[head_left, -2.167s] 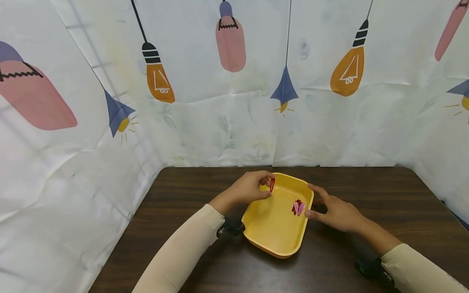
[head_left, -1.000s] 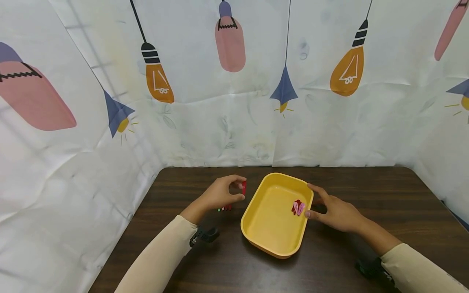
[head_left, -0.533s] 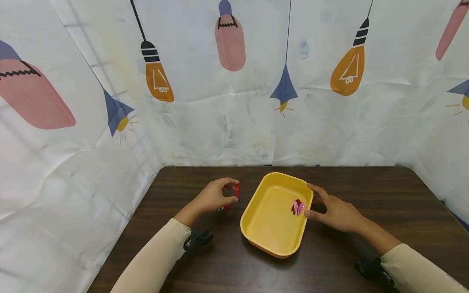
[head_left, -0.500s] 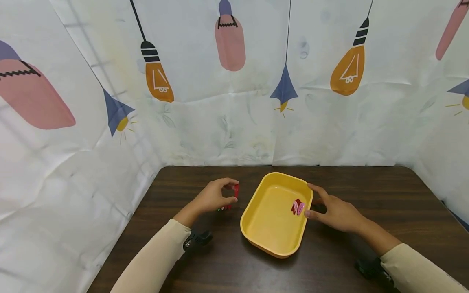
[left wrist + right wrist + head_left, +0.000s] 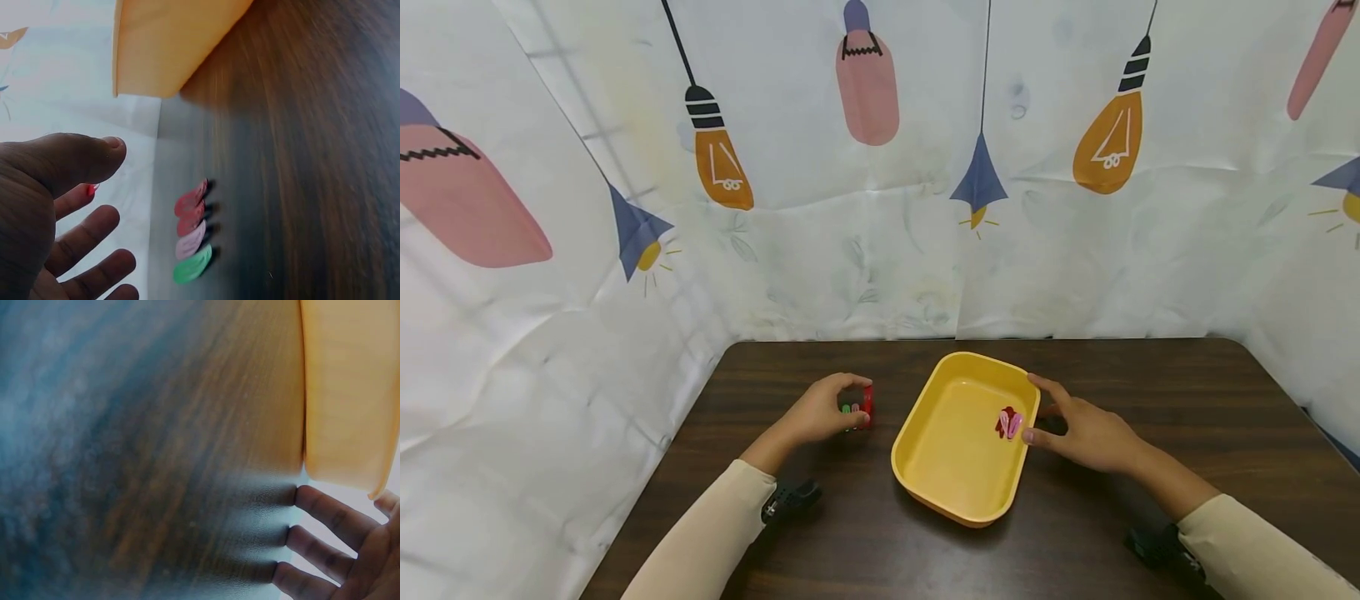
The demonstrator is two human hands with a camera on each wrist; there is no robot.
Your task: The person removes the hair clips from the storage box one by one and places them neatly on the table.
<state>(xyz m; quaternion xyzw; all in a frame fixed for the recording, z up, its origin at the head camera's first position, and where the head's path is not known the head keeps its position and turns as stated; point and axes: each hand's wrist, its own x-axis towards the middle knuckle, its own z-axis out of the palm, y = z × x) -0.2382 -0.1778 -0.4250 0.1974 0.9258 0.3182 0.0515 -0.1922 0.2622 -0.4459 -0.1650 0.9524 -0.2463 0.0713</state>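
My left hand (image 5: 822, 410) pinches a red hair clip (image 5: 868, 400) upright between thumb and index finger, left of the yellow tray (image 5: 925, 492). In the left wrist view the thumb hides most of that clip, and only a red bit shows at the index fingertip. Below it on the table lies a row of snap hair clips: two red ones, a pink one (image 5: 190, 241) and a green one (image 5: 192, 265). Dark red and pink hair clips (image 5: 1009, 423) lie inside the tray near its right wall. My right hand (image 5: 1092, 433) rests with spread fingers against the tray's right rim.
The dark wood-grain table (image 5: 1150, 375) reaches back to a white curtain (image 5: 820, 267) printed with hanging lamps. Black wrist-worn devices sit at both wrists, the left one (image 5: 790, 500) over the table's front part.
My left hand has carried the red hair clip from over the tray leftwards and down to the row of clips on the table. The right hand and tray have stayed put.
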